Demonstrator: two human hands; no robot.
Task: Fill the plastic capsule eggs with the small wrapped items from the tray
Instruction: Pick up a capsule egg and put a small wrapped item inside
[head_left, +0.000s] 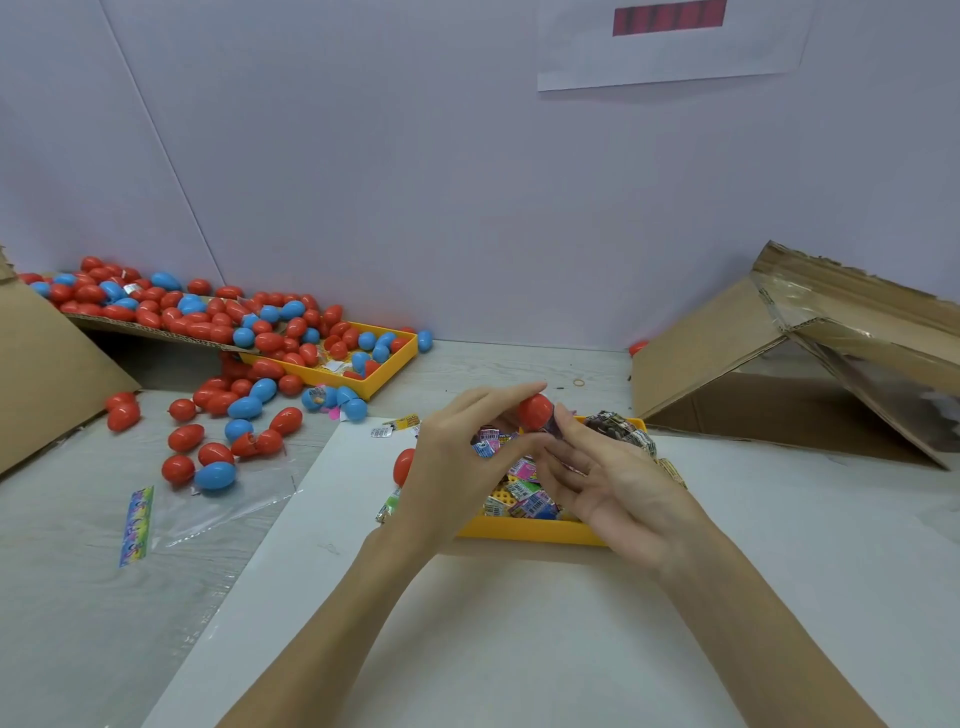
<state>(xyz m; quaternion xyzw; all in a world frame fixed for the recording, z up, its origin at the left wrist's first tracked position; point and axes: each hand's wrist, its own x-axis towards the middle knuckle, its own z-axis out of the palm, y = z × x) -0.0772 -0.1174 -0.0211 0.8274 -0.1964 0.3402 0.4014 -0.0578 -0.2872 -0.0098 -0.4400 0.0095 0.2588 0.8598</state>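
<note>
While many eggs (218, 332) lie piled, the left hand (457, 457) pinches a red egg (536, 411). The right hand (608, 483) looks relaxed, and the tray (530, 530) remains full of packets (524, 491).

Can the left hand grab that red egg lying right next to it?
Probably yes. The red egg lies beside the left hand with nothing between, but that hand is busy pinching another red egg.

Packing workbench: cardboard boxes (779, 358), heaped capsule eggs (208, 322) (red, blue).

Left hand (457, 457) fingers pinching; right hand (618, 483) palm-up, relaxed.
</note>
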